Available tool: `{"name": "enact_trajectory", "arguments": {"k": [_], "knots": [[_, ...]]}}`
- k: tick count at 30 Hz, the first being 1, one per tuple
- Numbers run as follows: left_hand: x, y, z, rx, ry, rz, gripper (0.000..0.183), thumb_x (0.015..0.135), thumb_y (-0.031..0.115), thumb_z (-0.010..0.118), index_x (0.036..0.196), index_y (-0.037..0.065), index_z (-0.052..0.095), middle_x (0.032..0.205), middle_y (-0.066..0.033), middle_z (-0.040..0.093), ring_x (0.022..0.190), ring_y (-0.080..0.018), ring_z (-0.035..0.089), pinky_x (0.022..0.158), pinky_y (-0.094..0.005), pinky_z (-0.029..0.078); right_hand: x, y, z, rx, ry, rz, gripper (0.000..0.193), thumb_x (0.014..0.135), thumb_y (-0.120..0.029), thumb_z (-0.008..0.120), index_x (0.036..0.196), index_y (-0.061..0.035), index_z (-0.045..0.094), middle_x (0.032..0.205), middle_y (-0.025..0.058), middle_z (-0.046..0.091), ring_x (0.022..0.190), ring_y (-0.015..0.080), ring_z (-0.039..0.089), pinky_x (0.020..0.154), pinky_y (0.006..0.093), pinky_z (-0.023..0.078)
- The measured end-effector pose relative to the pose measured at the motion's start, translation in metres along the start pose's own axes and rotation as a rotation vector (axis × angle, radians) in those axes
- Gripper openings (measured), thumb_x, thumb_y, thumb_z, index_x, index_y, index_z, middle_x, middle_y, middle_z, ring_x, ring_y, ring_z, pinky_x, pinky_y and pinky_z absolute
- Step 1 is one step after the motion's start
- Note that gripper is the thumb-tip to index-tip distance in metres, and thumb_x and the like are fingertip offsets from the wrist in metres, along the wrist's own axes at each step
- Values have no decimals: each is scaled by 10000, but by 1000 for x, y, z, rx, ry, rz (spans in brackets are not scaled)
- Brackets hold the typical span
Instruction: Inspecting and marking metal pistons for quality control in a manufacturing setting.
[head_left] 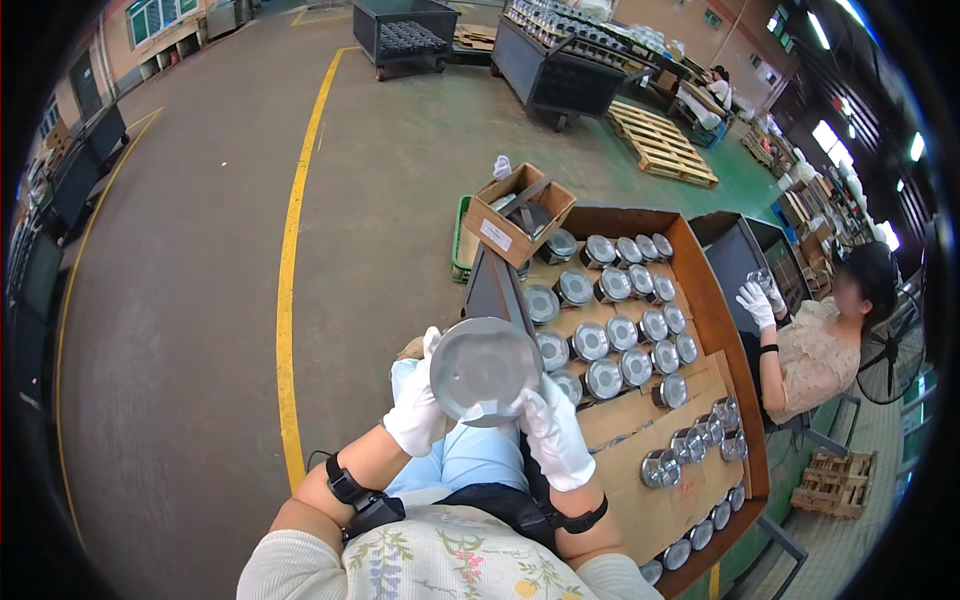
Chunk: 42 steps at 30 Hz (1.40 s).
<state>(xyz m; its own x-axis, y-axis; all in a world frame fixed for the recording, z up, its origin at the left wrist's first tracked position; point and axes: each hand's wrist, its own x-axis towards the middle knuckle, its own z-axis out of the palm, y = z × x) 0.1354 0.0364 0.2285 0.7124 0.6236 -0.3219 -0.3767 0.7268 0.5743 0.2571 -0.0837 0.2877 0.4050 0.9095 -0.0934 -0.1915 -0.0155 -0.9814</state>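
Between my two white-gloved hands I hold a round grey metal piston (pixel 484 368) up in front of me, its flat crown facing me. My left hand (pixel 415 408) grips its left edge, fingers closed round the rim. On the lower right edge, my right hand (pixel 550 430) is closed on the same piston, thumb at the rim. To my right stands a brown-edged bin (pixel 735 400) lined with cardboard. Rows of similar pistons (pixel 603 378) stand in it, with a smaller group (pixel 688 445) nearer me.
A wooden box (pixel 520 215) with metal pieces sits on the bin's far left corner, beside a green crate (pixel 463 240). At right, a co-worker (pixel 820 340) holds a metal part in gloved hands. Ahead are dark wheeled bins (pixel 405 35) and a pallet (pixel 662 145). A yellow line (pixel 290 270) crosses the floor.
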Motion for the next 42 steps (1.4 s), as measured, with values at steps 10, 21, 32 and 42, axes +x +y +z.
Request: {"name": "enact_trajectory", "arguments": {"k": [10,21,32,42], "knots": [[21,-24,-38,55,-70,218,373,983,376,537,1118,32,586,1070,-82,628,922,-160,621,771,-308,536,-1,-7,1,285,-19,184,503,788,-78,750,1213,17,498,999,93,652,808,144,668,570,221,500],[2,20,-22,595,-243,438,704,830,357,737,1362,-1,447,1225,-131,588,908,-171,617,821,-300,507,-6,-12,-15,-790,170,-662,543,587,-32,793,1065,-67,538,958,126,597,889,318,586,789,391,475],[-3,42,6,1282,-457,962,946,515,-18,817,1380,75,446,1273,-179,565,1050,-291,626,866,-362,527,-7,-11,-21,-955,95,-907,576,591,11,776,1113,-112,564,969,98,571,784,329,591,687,406,487],[-23,57,33,1307,-527,1011,705,497,0,832,1142,111,569,1172,-161,626,966,-356,648,833,-384,530,-4,-9,-22,-847,116,-829,652,605,68,754,1187,-107,517,1124,135,511,1028,305,560,858,384,492]]}}
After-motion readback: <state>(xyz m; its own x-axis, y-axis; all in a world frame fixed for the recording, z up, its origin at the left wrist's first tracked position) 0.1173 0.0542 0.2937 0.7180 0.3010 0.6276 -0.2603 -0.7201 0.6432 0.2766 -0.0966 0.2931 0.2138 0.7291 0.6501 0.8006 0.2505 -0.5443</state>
